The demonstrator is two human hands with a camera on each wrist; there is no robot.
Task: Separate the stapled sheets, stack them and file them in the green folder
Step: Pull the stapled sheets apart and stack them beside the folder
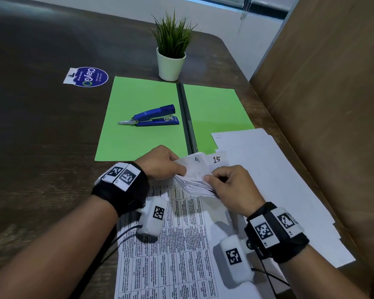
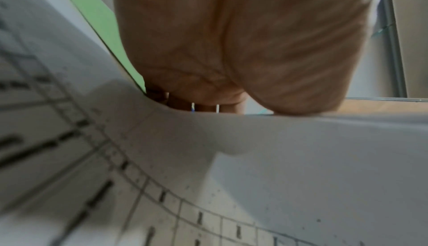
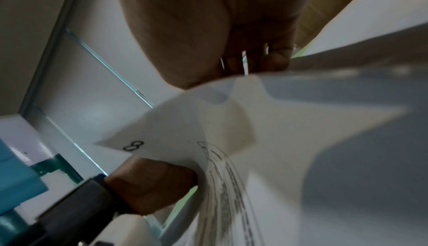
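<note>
Both hands (image 1: 164, 162) pinching stapled sheets (image 1: 194, 180)

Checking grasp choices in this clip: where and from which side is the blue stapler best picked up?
Probably by its thick blue body, from above, fingers across its two long sides. It lies flat on the open green folder, its thin metal tip pointing left and giving poor purchase. Both hands, left and right, currently hold the sheets.
</note>
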